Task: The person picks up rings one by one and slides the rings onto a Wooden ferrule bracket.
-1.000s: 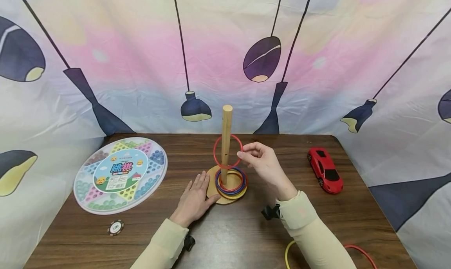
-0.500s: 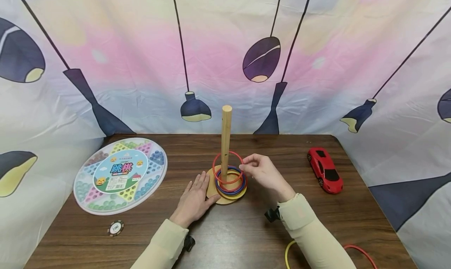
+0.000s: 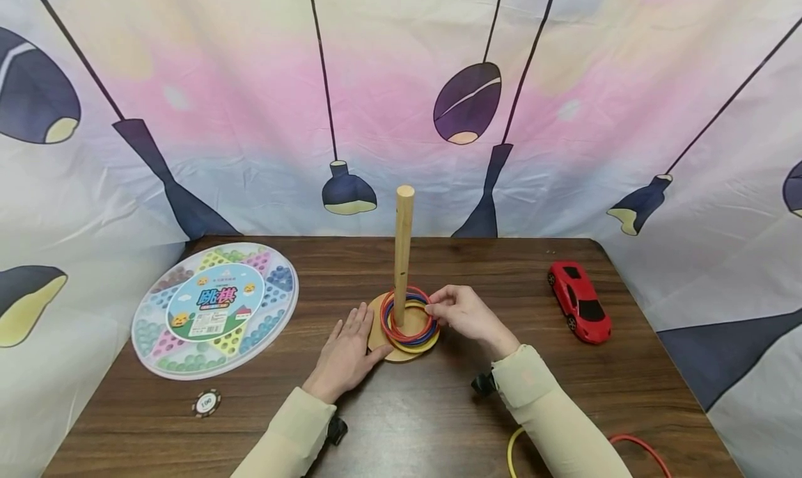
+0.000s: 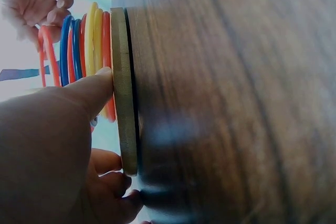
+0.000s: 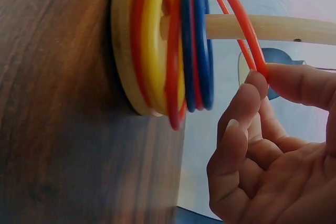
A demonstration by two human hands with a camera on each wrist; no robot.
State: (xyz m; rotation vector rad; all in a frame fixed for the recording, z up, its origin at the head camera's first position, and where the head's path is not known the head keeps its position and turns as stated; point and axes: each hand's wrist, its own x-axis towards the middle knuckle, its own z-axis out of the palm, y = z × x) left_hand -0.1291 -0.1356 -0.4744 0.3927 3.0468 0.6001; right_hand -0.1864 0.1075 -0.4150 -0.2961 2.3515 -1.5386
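Note:
My right hand (image 3: pixel 466 316) pinches a red ring (image 5: pixel 255 45) between thumb and fingertips. The ring encircles a wooden peg (image 3: pixel 404 248) and sits tilted just above a stack of rings. In the right wrist view the stack shows blue rings (image 5: pixel 201 51), a yellow ring (image 5: pixel 151 51) and red ones round the foot of the peg. The peg stands upright on a round wooden base (image 3: pixel 377 335). My left hand (image 3: pixel 346 356) lies flat at the base's left side with fingers straight. Its thumb (image 4: pixel 97 88) reaches over the base's edge beside the lowest rings.
A round Chinese checkers board (image 3: pixel 215 311) lies on the left of the brown table (image 3: pixel 401 422), with a poker chip (image 3: pixel 206 403) in front. On the right stands a red toy car (image 3: pixel 579 302). A yellow ring (image 3: pixel 510 453) and red ring (image 3: pixel 645 448) show partly beside my right sleeve.
My right hand has lowered the red ring along the peg, from well above the stack to just over it. My left hand has stayed in place at the base.

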